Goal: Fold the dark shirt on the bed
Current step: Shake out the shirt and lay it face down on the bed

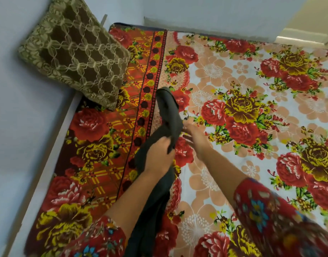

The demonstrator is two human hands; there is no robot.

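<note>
Seen from the head camera, the dark shirt (156, 197) was bunched into a long rope of cloth running from the bottom edge of the frame up to its centre, over the bed (252, 62) with its rose-patterned sheet. It looked like a light, soft and limp garment, likely to sag and crease wherever it was not supported and unlikely to slip or suffer from firm handling. The best places to take hold would probably be the shoulder seams or the hem corners, so that it could be shaken out and spread flat before any fold was made. The left hand (157, 153), just left of centre, had its fingers curled tightly round the gathered middle of the shirt, with one end of the cloth sticking up above the knuckles and the rest trailing down past the forearm. Whether that upper end rested on the sheet or hung above it could not be told. The right hand (194, 138), at centre, was spread with straight fingers and held nothing, its fingertips just beside the shirt's right edge. Contact with the cloth could not be made out. A brown patterned cushion (76, 52) leaned against the wall (20, 127) in the upper left of the frame, well apart from the shirt.
</note>
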